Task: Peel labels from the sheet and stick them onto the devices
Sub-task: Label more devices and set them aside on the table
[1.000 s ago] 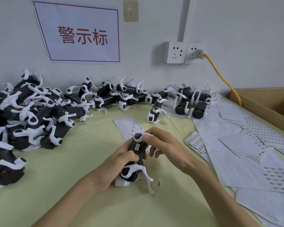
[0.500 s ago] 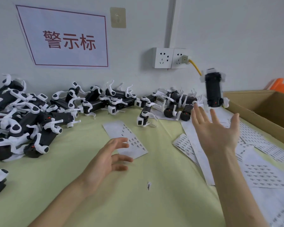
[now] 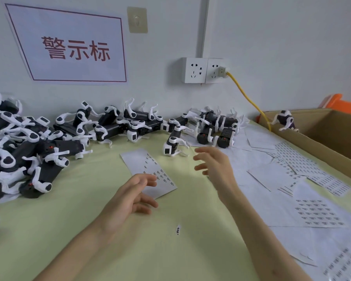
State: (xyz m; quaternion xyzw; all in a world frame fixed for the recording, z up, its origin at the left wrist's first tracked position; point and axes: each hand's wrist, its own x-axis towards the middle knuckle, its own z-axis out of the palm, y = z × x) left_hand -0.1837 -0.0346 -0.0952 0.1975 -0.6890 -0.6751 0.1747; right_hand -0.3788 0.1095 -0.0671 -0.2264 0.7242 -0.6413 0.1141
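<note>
Fingers (image 3: 203,150): left hand (image 3: 128,196) and right hand (image 3: 217,165) spread loose, holding nothing.
Loose label (image 3: 178,229): near on tabletop (image 3: 89,230); a sweeping forearm (image 3: 257,226) could snag it.

We see a bright picture with soft, even light that seems to come from above. The wall (image 3: 272,37) looks pale and a bit blue. Shadows are weak: a faint one lies on the green bench (image 3: 49,240) under the left grip (image 3: 128,199), and darker ones hide under the pile of devices (image 3: 28,159). The fingers of the right grip (image 3: 217,167) look smeared and fuzzy. The sign (image 3: 69,45) leans, and its lines bend near the edge. The label sheets (image 3: 340,262) in the bottom right corner look blurry.
</note>
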